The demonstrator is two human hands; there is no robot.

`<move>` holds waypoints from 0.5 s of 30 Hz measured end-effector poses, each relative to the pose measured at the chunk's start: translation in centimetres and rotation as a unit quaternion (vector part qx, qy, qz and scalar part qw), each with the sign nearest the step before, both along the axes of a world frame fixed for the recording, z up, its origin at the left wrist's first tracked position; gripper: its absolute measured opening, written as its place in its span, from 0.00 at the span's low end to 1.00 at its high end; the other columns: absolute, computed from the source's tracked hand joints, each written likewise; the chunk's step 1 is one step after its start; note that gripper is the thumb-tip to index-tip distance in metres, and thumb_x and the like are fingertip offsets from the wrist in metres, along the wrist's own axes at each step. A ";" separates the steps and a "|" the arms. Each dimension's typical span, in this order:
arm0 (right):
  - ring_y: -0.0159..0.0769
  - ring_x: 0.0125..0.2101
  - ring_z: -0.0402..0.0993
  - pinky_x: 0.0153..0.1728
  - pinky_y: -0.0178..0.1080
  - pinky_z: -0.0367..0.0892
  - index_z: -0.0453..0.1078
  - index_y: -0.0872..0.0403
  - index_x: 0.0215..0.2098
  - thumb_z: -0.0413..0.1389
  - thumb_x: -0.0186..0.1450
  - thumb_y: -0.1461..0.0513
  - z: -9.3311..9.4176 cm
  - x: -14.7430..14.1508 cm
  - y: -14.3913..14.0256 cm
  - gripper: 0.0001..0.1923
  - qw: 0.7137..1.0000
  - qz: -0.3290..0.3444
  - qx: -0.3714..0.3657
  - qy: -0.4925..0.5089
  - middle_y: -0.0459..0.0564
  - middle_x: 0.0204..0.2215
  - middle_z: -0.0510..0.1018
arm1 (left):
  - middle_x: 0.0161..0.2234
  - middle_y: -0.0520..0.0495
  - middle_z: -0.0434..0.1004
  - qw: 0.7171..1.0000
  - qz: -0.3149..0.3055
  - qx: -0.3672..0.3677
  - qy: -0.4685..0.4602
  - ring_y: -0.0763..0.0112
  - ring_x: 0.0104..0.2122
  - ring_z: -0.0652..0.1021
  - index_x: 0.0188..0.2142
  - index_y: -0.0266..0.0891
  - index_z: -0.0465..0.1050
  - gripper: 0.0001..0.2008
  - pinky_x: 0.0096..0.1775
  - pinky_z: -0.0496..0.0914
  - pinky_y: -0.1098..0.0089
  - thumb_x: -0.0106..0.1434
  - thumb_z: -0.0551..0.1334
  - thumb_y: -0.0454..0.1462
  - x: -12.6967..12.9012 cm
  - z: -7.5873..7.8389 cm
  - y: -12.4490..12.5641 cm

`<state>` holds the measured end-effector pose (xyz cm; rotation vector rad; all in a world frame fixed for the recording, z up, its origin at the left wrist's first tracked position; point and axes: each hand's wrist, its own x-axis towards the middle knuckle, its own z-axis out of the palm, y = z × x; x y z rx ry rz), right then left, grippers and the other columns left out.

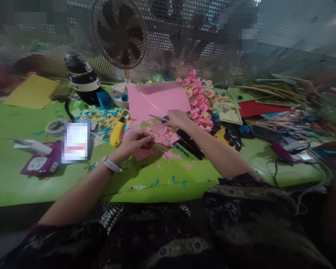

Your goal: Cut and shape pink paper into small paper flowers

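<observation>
My right hand [177, 118] is closed round the handles of a pair of scissors [156, 117], whose blades point left across the lower part of a pink paper sheet [158, 98]. Thumb and fingertips meet on my left hand [138, 142], over pink paper scraps [168, 136]. What it pinches, if anything, is too small to make out. Just left of that hand lies a yellow cutter knife [117, 131] among blue and yellow clippings. Beneath my right forearm is a black stapler-like tool [190, 144], partly hidden.
Pink paper flowers [200, 101] are heaped right of the sheet. A fan [119, 33] and a black bottle [82, 80] stand at the back. A lit phone [75, 142], a tape roll [54, 127] and a purple box [42, 162] are at left; stacked papers [280, 89] at right.
</observation>
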<state>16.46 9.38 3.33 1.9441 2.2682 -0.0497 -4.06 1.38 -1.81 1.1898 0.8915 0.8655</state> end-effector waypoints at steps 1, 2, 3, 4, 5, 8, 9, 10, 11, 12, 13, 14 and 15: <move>0.50 0.47 0.77 0.43 0.42 0.70 0.74 0.61 0.50 0.58 0.64 0.61 0.0 -0.1 -0.3 0.18 1.000 0.008 0.024 0.002 0.65 0.45 0.80 | 0.28 0.48 0.80 1.000 0.001 0.000 -0.002 0.75 0.27 0.78 0.31 0.36 0.78 0.17 0.35 0.75 0.71 0.51 0.74 0.47 0.0 0.0 0.0; 0.51 0.48 0.76 0.44 0.43 0.70 0.74 0.61 0.51 0.55 0.66 0.63 0.0 -0.1 -0.6 0.17 0.999 0.015 0.051 0.004 0.65 0.47 0.79 | 0.28 0.48 0.80 1.000 0.000 -0.001 -0.005 0.75 0.27 0.78 0.31 0.36 0.78 0.17 0.35 0.75 0.71 0.50 0.74 0.47 0.0 0.0 0.0; 0.51 0.49 0.75 0.45 0.44 0.69 0.73 0.62 0.52 0.53 0.67 0.64 -0.1 -0.1 -0.8 0.17 0.996 0.017 0.082 0.009 0.66 0.48 0.78 | 0.28 0.48 0.80 1.000 -0.002 -0.003 -0.007 0.75 0.27 0.78 0.30 0.35 0.78 0.18 0.35 0.75 0.71 0.50 0.74 0.47 0.0 0.1 -0.1; 0.52 0.50 0.75 0.46 0.45 0.69 0.72 0.62 0.53 0.51 0.68 0.65 -0.1 0.0 -1.0 0.17 0.993 0.010 0.112 0.018 0.67 0.50 0.77 | 0.28 0.48 0.80 1.000 -0.003 -0.004 -0.008 0.75 0.27 0.78 0.30 0.35 0.78 0.18 0.35 0.75 0.71 0.50 0.74 0.47 0.0 0.1 -0.1; 0.52 0.50 0.74 0.46 0.47 0.69 0.72 0.62 0.53 0.51 0.68 0.66 -0.1 0.1 -1.2 0.17 0.990 -0.003 0.140 0.034 0.67 0.51 0.77 | 0.28 0.48 0.80 1.000 -0.001 -0.004 -0.009 0.74 0.27 0.78 0.31 0.35 0.78 0.18 0.35 0.75 0.71 0.50 0.74 0.47 0.1 0.2 -0.1; 0.49 0.48 0.75 0.46 0.46 0.69 0.74 0.60 0.47 0.57 0.65 0.63 0.0 1.0 -1.6 0.14 0.970 -0.052 0.171 0.165 0.62 0.47 0.79 | 0.29 0.47 0.81 0.999 0.026 -0.005 -0.020 0.73 0.29 0.79 0.32 0.35 0.79 0.18 0.36 0.76 0.69 0.49 0.75 0.47 0.2 0.3 -0.3; 0.46 0.45 0.76 0.44 0.44 0.70 0.75 0.59 0.44 0.59 0.63 0.62 -0.1 1.4 -2.0 0.12 0.956 -0.061 0.155 0.240 0.59 0.43 0.80 | 0.30 0.47 0.81 0.999 0.038 -0.010 -0.030 0.72 0.30 0.79 0.32 0.35 0.79 0.18 0.36 0.76 0.69 0.49 0.75 0.47 0.2 0.4 -0.3; 0.42 0.41 0.77 0.40 0.40 0.71 0.75 0.59 0.41 0.62 0.61 0.61 -0.2 1.8 -2.4 0.11 0.933 -0.065 0.124 0.331 0.56 0.39 0.81 | 0.30 0.46 0.81 0.998 0.051 -0.017 -0.042 0.71 0.31 0.79 0.32 0.35 0.79 0.18 0.36 0.76 0.69 0.49 0.75 0.47 0.2 0.5 -0.4; 0.38 0.35 0.77 0.34 0.37 0.71 0.75 0.58 0.40 0.62 0.60 0.62 -0.3 2.1 -3.1 0.11 0.898 -0.070 0.069 0.428 0.53 0.35 0.81 | 0.30 0.46 0.81 0.996 0.061 -0.026 -0.054 0.71 0.31 0.79 0.32 0.36 0.79 0.18 0.36 0.76 0.69 0.48 0.75 0.47 0.3 0.5 -0.5; 0.34 0.29 0.76 0.28 0.35 0.70 0.75 0.58 0.40 0.62 0.60 0.61 -0.4 2.3 -3.8 0.11 0.855 -0.083 0.010 0.511 0.51 0.31 0.81 | 0.31 0.46 0.81 0.995 0.070 -0.034 -0.065 0.70 0.32 0.80 0.32 0.36 0.79 0.18 0.36 0.76 0.69 0.48 0.75 0.47 0.3 0.7 -0.6; 0.31 0.25 0.74 0.24 0.33 0.67 0.74 0.57 0.39 0.64 0.59 0.60 -0.5 2.5 -4.7 0.12 0.816 -0.093 -0.044 0.569 0.50 0.29 0.80 | 0.32 0.46 0.81 0.993 0.079 -0.040 -0.074 0.70 0.32 0.80 0.33 0.36 0.78 0.18 0.35 0.76 0.69 0.48 0.75 0.46 0.4 0.8 -0.6; 0.29 0.21 0.71 0.20 0.32 0.65 0.74 0.57 0.38 0.66 0.57 0.58 -0.6 2.5 -5.7 0.13 0.787 -0.099 -0.076 0.604 0.48 0.26 0.79 | 0.32 0.46 0.82 0.992 0.087 -0.044 -0.082 0.70 0.33 0.80 0.33 0.36 0.78 0.18 0.35 0.75 0.70 0.48 0.75 0.46 0.4 1.0 -0.7; 0.27 0.19 0.69 0.18 0.31 0.63 0.73 0.56 0.36 0.68 0.55 0.56 -0.7 2.5 -6.6 0.15 0.768 -0.098 -0.098 0.625 0.47 0.25 0.79 | 0.33 0.46 0.82 0.991 0.094 -0.046 -0.088 0.70 0.33 0.80 0.33 0.36 0.78 0.18 0.35 0.75 0.70 0.49 0.75 0.46 0.5 1.1 -0.8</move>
